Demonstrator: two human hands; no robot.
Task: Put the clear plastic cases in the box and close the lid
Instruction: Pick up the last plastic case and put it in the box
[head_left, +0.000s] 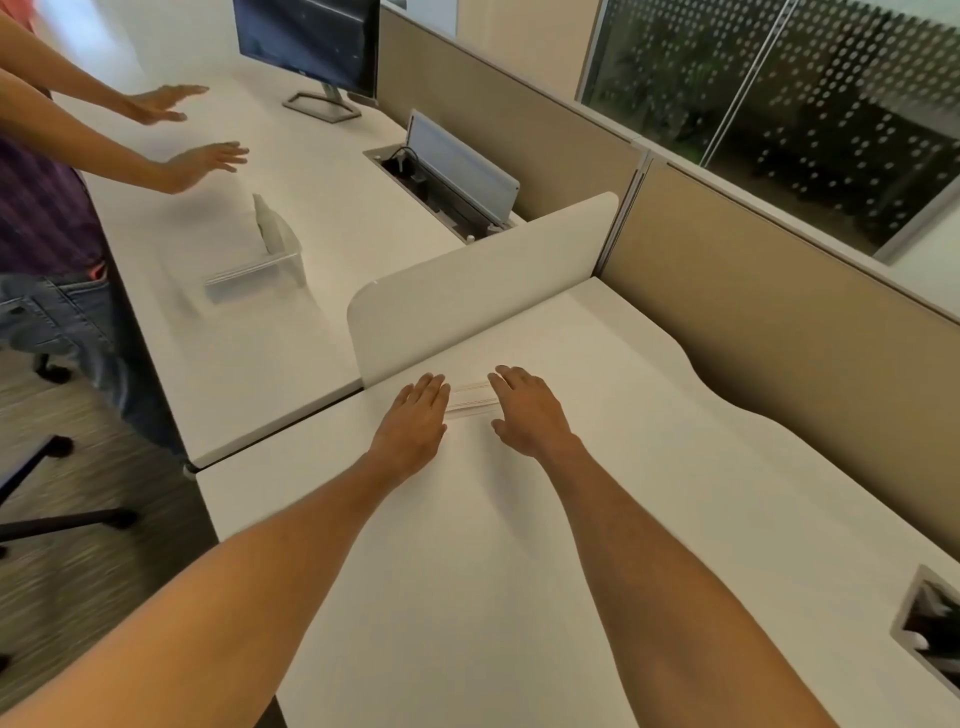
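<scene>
A small stack of clear plastic cases (471, 397) lies flat on the white desk (519, 545) just in front of the low white divider. My left hand (415, 423) rests palm down at the stack's left side, fingers apart, touching or nearly touching it. My right hand (527, 410) is palm down at its right side, fingers spread. Neither hand has lifted the stack. On the neighbouring desk stands a clear box (260, 260) with its lid raised; it is blurred.
Another person stands at the left with both hands (208, 161) stretched over the neighbouring desk. A monitor (311, 47) and an open cable tray (447, 176) are at the back. A low white divider (483, 280) separates the desks. A cable cutout (930, 623) is at the right.
</scene>
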